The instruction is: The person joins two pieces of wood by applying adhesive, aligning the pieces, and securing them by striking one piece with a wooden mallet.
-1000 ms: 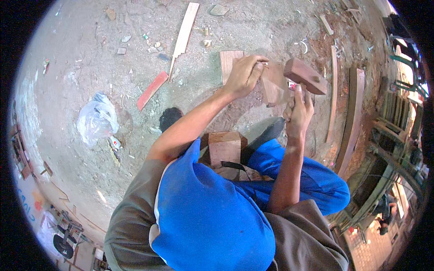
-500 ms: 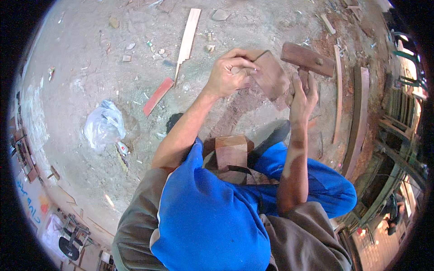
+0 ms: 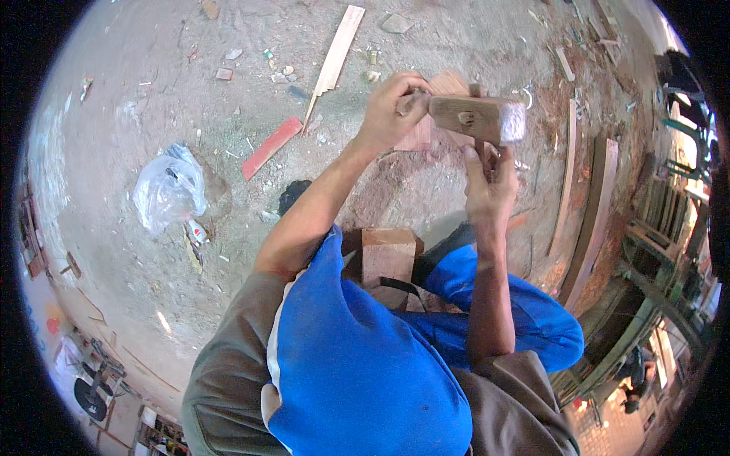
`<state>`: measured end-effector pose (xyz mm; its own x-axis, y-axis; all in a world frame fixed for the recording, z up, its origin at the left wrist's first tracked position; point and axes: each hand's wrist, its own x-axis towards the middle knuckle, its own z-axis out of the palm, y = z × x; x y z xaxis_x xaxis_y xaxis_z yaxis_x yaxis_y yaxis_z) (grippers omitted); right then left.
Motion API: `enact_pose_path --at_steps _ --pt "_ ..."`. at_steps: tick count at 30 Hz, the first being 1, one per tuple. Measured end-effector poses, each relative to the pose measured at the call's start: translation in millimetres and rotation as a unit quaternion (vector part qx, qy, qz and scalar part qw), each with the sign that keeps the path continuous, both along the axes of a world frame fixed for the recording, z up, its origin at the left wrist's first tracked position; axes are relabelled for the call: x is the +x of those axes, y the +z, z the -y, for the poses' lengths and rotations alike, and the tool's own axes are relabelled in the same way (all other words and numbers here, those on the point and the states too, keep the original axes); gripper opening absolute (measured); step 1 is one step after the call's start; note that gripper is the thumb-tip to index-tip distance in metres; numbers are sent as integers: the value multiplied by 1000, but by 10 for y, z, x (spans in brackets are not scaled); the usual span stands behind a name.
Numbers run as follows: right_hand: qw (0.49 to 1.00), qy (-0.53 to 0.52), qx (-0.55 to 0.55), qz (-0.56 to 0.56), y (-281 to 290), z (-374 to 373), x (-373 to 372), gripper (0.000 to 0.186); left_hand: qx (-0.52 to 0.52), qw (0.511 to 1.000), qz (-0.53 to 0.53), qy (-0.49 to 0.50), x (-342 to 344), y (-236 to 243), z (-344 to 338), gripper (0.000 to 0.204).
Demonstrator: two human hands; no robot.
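Clearly, the right hand (image 3: 493, 194) clamps a wooden mallet (image 3: 452, 118); I cannot tell the left hand's (image 3: 388, 114) grip. A packet's (image 3: 197, 230) label looks unreadable.

The wooden mallet (image 3: 456, 109) sits in the right hand (image 3: 490, 188), its brown block head nearly level, the right-hand end whitish. Partly hidden behind it, reddish-brown grained wood (image 3: 450, 80) shows beside the left hand (image 3: 389, 114), its piece count unclear.
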<state>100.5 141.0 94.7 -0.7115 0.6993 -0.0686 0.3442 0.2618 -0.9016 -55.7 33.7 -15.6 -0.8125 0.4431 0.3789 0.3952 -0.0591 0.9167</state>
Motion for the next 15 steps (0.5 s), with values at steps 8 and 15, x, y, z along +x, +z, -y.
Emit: enact_pose_path --at_steps 8,15 --pt "994 31 95 53 -37 7 -40 28 41 995 86 -23 -4 -116 -4 23" --pt "973 132 118 146 114 -13 -206 21 37 992 111 -41 7 -119 71 20"
